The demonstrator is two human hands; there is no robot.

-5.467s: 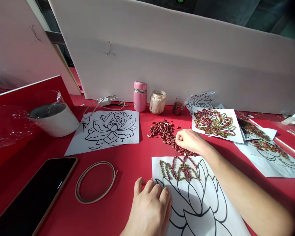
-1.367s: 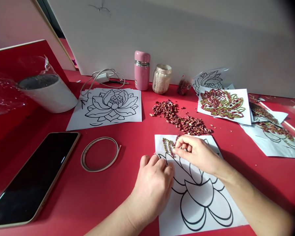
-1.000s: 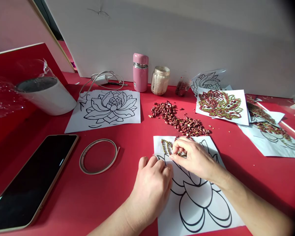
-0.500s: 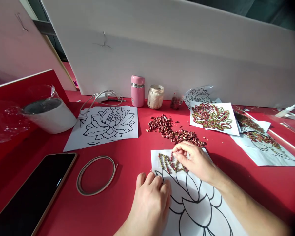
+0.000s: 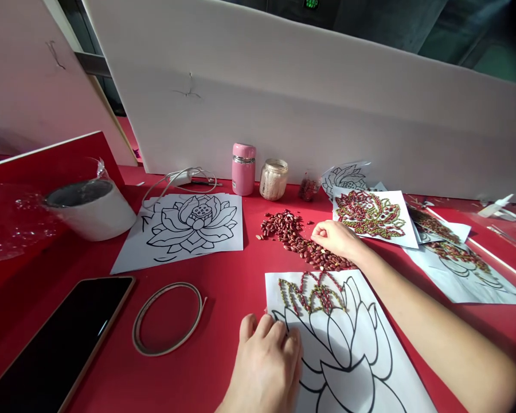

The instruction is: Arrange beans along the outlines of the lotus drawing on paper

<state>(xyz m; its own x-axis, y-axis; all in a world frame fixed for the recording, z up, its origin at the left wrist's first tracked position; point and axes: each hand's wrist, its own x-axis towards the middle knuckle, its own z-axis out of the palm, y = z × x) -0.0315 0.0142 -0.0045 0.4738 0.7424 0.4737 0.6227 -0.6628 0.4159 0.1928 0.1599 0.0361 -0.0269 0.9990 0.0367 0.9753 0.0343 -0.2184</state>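
My right hand (image 5: 332, 237) hovers at the back edge of a pile of reddish-brown beans (image 5: 316, 253), its fingers curled closed; whatever may be in them is hidden. In front of the pile lies a white sheet with a black lotus line drawing (image 5: 361, 344). Rows of red and green beans (image 5: 312, 293) follow the petal outlines along its top. My left hand (image 5: 269, 358) rests on the sheet's left edge with bent, closed fingers. Their tips are tucked under, so I cannot see if they hold anything.
Left of my hands are a tape roll (image 5: 169, 318) and a phone (image 5: 60, 338). Further back stand lotus drawings (image 5: 193, 223), a white pot (image 5: 94, 212), a pink flask (image 5: 243, 169), a glass jar (image 5: 274, 179) and a small container (image 5: 308, 188). Bean-covered pictures (image 5: 370, 213) lie at the right.
My right hand has left the bean rows at the sheet's top and moved back to the bean pile. My left hand stays on the sheet's edge. The view has tilted up slightly.
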